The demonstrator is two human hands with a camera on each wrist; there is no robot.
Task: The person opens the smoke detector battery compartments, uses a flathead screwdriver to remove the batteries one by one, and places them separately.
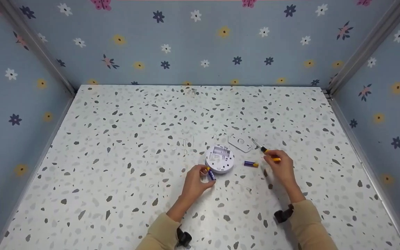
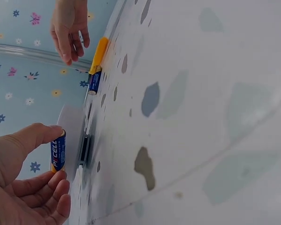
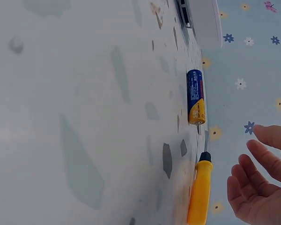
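My left hand pinches a blue-and-yellow battery between thumb and fingertips, just in front of a round white device. The device lies on the table with its recessed battery compartment facing up. To its right lies a second blue-and-yellow battery. My right hand hovers by the yellow handle of a screwdriver, fingers loosely bent and holding nothing. In the right wrist view, a gap shows between this hand and the handle.
A thin, pale mounting plate with a round hole lies behind the device, near the screwdriver's tip. The white speckled table is bordered by blue flowered walls at the back and both sides.
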